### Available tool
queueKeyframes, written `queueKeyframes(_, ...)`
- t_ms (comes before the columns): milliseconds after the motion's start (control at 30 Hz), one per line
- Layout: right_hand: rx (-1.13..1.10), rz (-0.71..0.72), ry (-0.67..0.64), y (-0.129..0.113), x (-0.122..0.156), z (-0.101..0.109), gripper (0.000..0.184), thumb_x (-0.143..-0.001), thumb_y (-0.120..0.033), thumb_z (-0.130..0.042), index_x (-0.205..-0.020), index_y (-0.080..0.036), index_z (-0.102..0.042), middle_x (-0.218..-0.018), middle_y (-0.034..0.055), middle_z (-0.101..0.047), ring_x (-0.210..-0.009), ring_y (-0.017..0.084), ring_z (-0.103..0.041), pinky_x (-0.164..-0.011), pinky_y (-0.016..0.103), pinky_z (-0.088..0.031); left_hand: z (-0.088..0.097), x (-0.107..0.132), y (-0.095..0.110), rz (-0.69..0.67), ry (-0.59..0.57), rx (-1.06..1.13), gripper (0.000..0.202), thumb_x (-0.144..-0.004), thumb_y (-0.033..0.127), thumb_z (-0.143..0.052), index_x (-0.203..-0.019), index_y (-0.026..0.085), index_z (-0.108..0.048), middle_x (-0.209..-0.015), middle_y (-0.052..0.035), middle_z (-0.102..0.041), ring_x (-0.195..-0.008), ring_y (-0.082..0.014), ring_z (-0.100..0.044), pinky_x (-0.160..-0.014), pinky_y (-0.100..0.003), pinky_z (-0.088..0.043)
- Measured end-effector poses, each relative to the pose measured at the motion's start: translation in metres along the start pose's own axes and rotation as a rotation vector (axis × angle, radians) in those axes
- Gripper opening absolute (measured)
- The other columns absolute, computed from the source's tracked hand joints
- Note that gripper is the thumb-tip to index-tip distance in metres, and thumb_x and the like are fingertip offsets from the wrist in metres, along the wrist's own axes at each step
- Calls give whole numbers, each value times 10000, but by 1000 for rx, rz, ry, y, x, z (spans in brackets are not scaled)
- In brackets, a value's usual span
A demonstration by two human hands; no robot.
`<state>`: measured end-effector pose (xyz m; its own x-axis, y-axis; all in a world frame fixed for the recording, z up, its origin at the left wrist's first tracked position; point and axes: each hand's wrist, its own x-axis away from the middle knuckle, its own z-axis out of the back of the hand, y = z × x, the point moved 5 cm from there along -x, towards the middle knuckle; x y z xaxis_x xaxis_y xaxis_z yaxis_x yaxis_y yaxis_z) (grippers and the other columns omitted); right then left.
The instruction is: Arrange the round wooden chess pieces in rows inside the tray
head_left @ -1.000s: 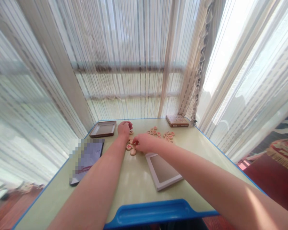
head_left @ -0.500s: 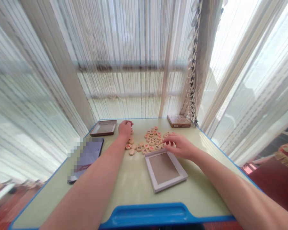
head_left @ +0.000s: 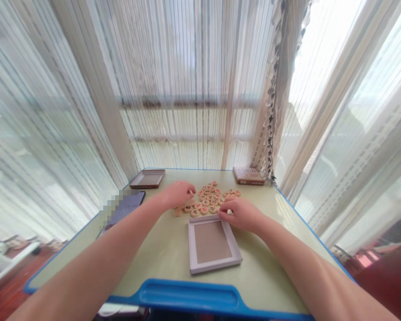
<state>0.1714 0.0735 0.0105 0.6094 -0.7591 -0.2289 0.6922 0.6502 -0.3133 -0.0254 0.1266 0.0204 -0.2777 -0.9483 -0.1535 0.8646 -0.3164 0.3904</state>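
Several round wooden game pieces (head_left: pixel 210 199) with red and black marks lie spread across the middle of a pale green table (head_left: pixel 167 254). My left hand (head_left: pixel 177 195) rests on the left side of the cluster, its fingers curled over some pieces. My right hand (head_left: pixel 241 213) sits at the top right corner of an empty white shallow box (head_left: pixel 211 242), fingers bent and touching the box rim and the nearest pieces. What the fingers of either hand enclose is hidden.
A brown tray (head_left: pixel 147 178) lies at the far left corner and a brown box (head_left: pixel 249 175) at the far right. A dark phone (head_left: pixel 124 211) lies on the left. A blue handle (head_left: pixel 190 294) edges the near side. Striped curtains surround the table.
My left hand came back from the far side to the left of the pieces. My right hand moved from the left pieces over to the white box's top right corner.
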Motion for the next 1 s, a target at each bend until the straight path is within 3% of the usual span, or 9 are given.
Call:
queueKeyframes(100,69,-72,81,8,0,7,294,-847,-312,-410,-729,-209,-658,-774,29,-638,-740,146,-561,-668,247,-385,-7,15,2,-83,-70,10,207,-693,319,-561,-836,269,-702,-831,-42,-662,-828,-209,-591,-791,-275,-433)
queueKeyframes(200,107,-164,134,19,0,11,268,-839,-268,-398,-851,-243,-665,-893,18,-659,-813,158,-580,-680,246,-393,-7,22,-3,-99,-51,-35,241,-735,339,-512,-849,257,-709,-819,-63,-630,-791,-212,-585,-783,-292,-437)
queueKeyframes(400,177,-254,79,32,2,13,264,-812,-257,-422,-882,-268,-676,-957,12,-666,-845,175,-591,-690,252,-408,-9,24,-16,-75,-79,-57,319,-719,314,-526,-982,231,-686,-883,-74,-612,-836,-217,-578,-841,-296,-428)
queueKeyframes(567,228,-423,116,49,5,21,260,-792,-281,-436,-862,-249,-684,-936,34,-675,-815,197,-597,-623,264,-407,-15,24,-11,-125,-78,-104,311,-743,249,-485,-983,245,-685,-915,-65,-619,-912,-216,-565,-874,-291,-414)
queueKeyframes(700,250,-487,146,55,5,24,263,-776,-260,-433,-852,-246,-684,-934,33,-679,-827,209,-594,-604,269,-395,-19,25,-6,-177,-82,-124,327,-780,327,-464,-1024,251,-668,-928,-69,-614,-909,-218,-559,-852,-305,-420)
queueKeyframes(867,201,-455,156,44,5,21,253,-792,-326,-446,-829,-233,-679,-834,37,-674,-748,187,-583,-587,262,-384,-21,25,-13,-120,-69,-89,346,-777,417,-477,-1012,253,-670,-987,-72,-587,-901,-216,-567,-859,-306,-413)
queueKeyframes(1000,68,-168,151,14,3,13,252,-809,-318,-459,-926,-227,-663,-915,46,-640,-830,174,-567,-723,273,-416,-19,24,-10,-115,-49,-92,290,-756,419,-508,-892,231,-682,-921,-70,-620,-866,-224,-579,-815,-307,-427)
